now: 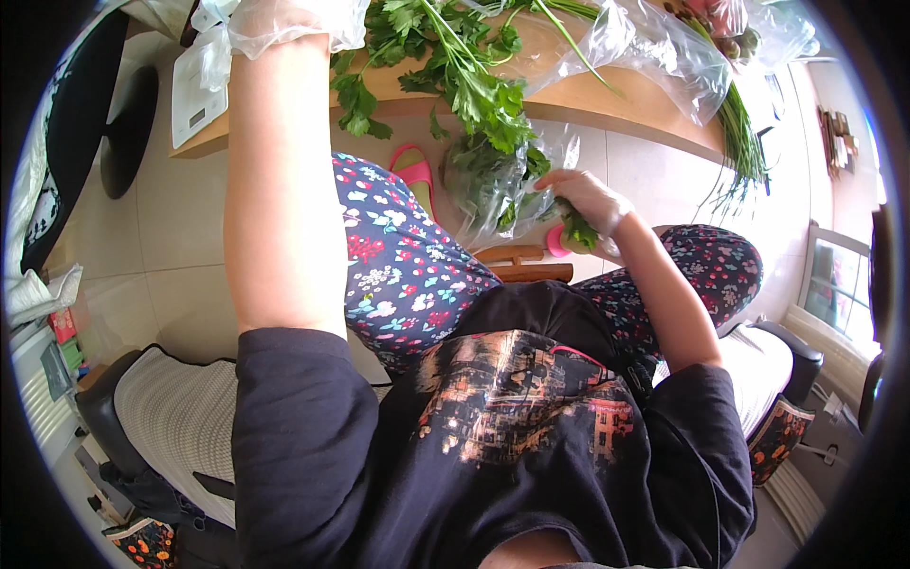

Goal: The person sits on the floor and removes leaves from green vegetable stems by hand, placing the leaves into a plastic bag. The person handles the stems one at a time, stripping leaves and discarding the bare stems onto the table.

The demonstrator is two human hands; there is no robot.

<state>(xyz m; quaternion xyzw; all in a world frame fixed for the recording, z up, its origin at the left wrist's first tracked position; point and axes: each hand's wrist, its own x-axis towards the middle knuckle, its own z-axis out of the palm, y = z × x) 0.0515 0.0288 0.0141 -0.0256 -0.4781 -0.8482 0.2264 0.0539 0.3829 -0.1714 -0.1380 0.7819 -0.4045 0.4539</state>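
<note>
My left hand (298, 21), in a thin clear plastic glove, reaches over the far left part of the wooden table; its fingers are cut off by the picture's top edge. Leafy green celery stalks (483, 92) lie beside it and hang over the table's near edge. My right hand (586, 199), also gloved, is low between my knees, with its fingers at a clear plastic bag (490, 185) of leafy greens. A small green sprig (579, 229) shows under that palm; whether the fingers grip it or the bag cannot be told.
A white digital scale (199, 107) sits at the left end of the wooden table (661, 114). On the right, a clear plastic bag (682, 67) lies beside thin green stalks (743, 131) that droop over the edge. A wooden stool (533, 272) stands below, near pink slippers (416, 174).
</note>
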